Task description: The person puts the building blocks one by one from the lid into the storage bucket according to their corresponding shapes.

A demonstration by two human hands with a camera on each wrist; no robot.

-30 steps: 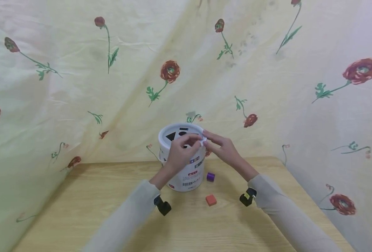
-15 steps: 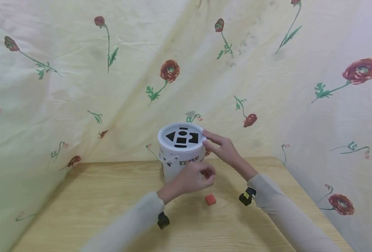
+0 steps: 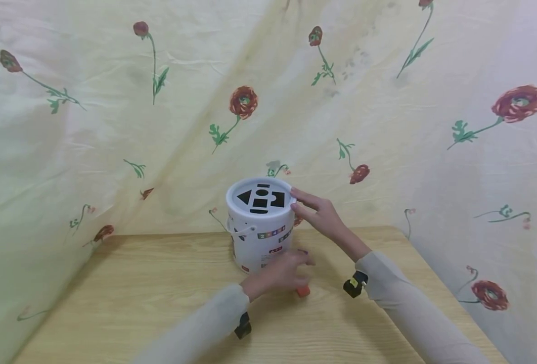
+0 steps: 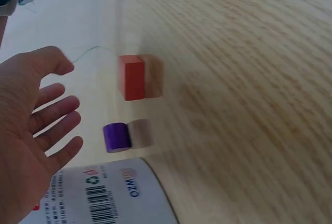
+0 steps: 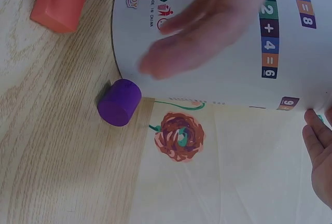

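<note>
A white bucket [image 3: 260, 235] stands upright on the table, its lid [image 3: 238, 208] pierced with dark shaped holes. My right hand [image 3: 321, 216] rests its extended fingers against the right side of the lid rim. Low in front of the bucket hovers my left hand [image 3: 279, 273], its fingers spread and holding nothing. Just below those fingers lies a red block [image 3: 303, 291], seen whole in the left wrist view. A purple cylinder [image 4: 117, 137] lies close to the bucket's base; in the head view the left hand mostly covers it.
The light wooden table [image 3: 159, 293] extends to both sides of the bucket. Behind it hangs a pale cloth [image 3: 182, 126] printed with red flowers. The bucket's thin white handle [image 3: 241, 232] hangs down at its front left.
My left hand has left the lid, come down in front of the bucket, and spread its fingers near the red block. The right hand has stayed at the rim.
</note>
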